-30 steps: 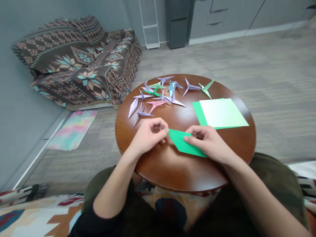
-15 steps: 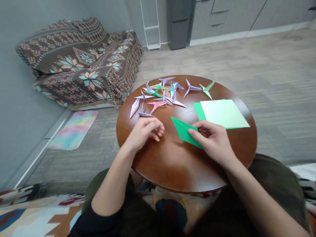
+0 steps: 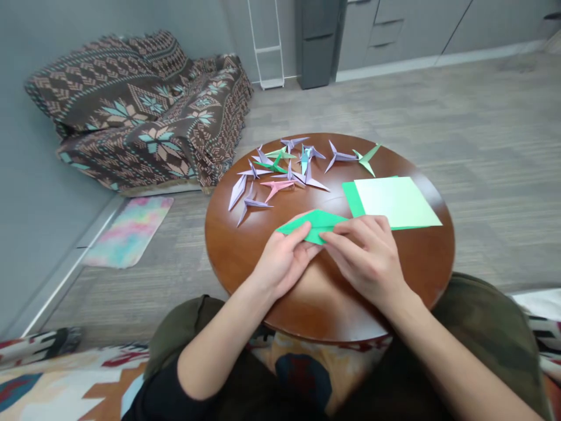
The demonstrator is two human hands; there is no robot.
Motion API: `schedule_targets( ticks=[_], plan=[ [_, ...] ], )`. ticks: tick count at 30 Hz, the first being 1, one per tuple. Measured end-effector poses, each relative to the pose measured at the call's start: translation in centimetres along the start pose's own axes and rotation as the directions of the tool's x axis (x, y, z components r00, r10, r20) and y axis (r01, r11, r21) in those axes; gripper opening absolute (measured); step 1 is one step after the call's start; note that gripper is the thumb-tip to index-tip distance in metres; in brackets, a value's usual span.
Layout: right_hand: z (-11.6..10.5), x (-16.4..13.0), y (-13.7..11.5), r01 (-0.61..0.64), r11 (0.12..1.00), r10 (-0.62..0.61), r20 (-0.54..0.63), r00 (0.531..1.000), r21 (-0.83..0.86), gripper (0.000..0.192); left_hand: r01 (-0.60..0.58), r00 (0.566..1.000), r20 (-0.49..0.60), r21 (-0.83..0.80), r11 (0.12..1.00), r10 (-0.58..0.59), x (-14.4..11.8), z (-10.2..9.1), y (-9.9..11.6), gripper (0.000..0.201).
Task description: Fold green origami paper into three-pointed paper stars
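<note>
A folded piece of green origami paper (image 3: 319, 220), roughly diamond-shaped, is held between both hands over the near half of the round table. My left hand (image 3: 289, 257) grips its left part, thumb on top and fingers underneath. On the right part, my right hand (image 3: 370, 251) pinches the lower edge with thumb and fingertips, hiding that end. Just beyond the hands lie several folded paper cranes in purple, green and blue, with a pink crane (image 3: 277, 188) and a purple crane (image 3: 252, 203) closest.
Stacked sheets of green and pale paper (image 3: 394, 202) lie on the right of the brown table (image 3: 333, 318). A light green crane (image 3: 367, 159) sits at the far edge. A patterned sofa (image 3: 144, 123) and a pastel mat (image 3: 129, 231) are at the left.
My left hand has moved right and taken hold of the green paper, which has turned from a slant to nearly level. My right hand has shifted its grip to the lower edge.
</note>
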State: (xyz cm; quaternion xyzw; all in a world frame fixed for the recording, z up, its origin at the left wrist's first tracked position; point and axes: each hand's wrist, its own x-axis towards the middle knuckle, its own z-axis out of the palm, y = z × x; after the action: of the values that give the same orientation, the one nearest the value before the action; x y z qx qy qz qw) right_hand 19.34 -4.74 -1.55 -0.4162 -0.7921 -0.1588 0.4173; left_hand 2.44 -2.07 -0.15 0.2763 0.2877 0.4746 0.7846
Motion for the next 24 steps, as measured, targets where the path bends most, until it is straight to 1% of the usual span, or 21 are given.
schedule_targets(
  ticks=[3, 5, 7, 11, 15, 18, 22, 24],
  plan=[
    [0.0, 0.0, -0.5, -0.007, 1.000, 0.007, 0.023, 1.000, -0.002, 0.013, -0.003, 1.000, -0.010, 0.000, 1.000, 0.003, 0.0, 0.3, -0.3, 0.023],
    [0.0, -0.1, -0.8, -0.039, 0.999, 0.039, 0.036, 0.999, 0.012, 0.010, -0.007, 1.000, -0.017, -0.012, 1.000, 0.007, 0.0, 0.5, -0.6, 0.023],
    [0.0, -0.1, -1.0, -0.101, 0.994, 0.100, 0.033, 0.994, 0.035, 0.011, -0.015, 1.000, -0.009, -0.024, 1.000, 0.015, 0.0, 0.6, -0.7, 0.026],
    [0.1, 0.0, -0.8, -0.246, 0.965, 0.246, 0.008, 0.969, 0.094, 0.013, -0.041, 0.998, 0.053, -0.019, 0.999, 0.042, -0.3, 0.8, -0.8, 0.040],
    [0.4, 0.0, -0.3, -0.379, 0.890, 0.375, 0.064, 0.925, 0.253, 0.011, -0.073, 0.995, 0.068, 0.028, 0.997, 0.071, -0.5, 1.0, -0.9, 0.040],
    [0.6, 0.1, -0.1, -0.412, 0.829, 0.405, 0.102, 0.909, 0.379, 0.010, -0.094, 0.994, 0.070, 0.065, 0.993, 0.089, -0.4, 1.0, -0.9, 0.039],
    [0.5, 0.2, 0.1, -0.419, 0.817, 0.416, 0.099, 0.904, 0.397, 0.006, -0.093, 0.995, 0.050, 0.087, 0.992, 0.089, -0.3, 0.6, -0.9, 0.041],
    [0.4, 0.2, 0.3, -0.425, 0.797, 0.414, 0.125, 0.902, 0.429, 0.004, -0.105, 0.994, 0.032, 0.101, 0.989, 0.103, -0.2, 0.3, -0.8, 0.040]
  ],
)
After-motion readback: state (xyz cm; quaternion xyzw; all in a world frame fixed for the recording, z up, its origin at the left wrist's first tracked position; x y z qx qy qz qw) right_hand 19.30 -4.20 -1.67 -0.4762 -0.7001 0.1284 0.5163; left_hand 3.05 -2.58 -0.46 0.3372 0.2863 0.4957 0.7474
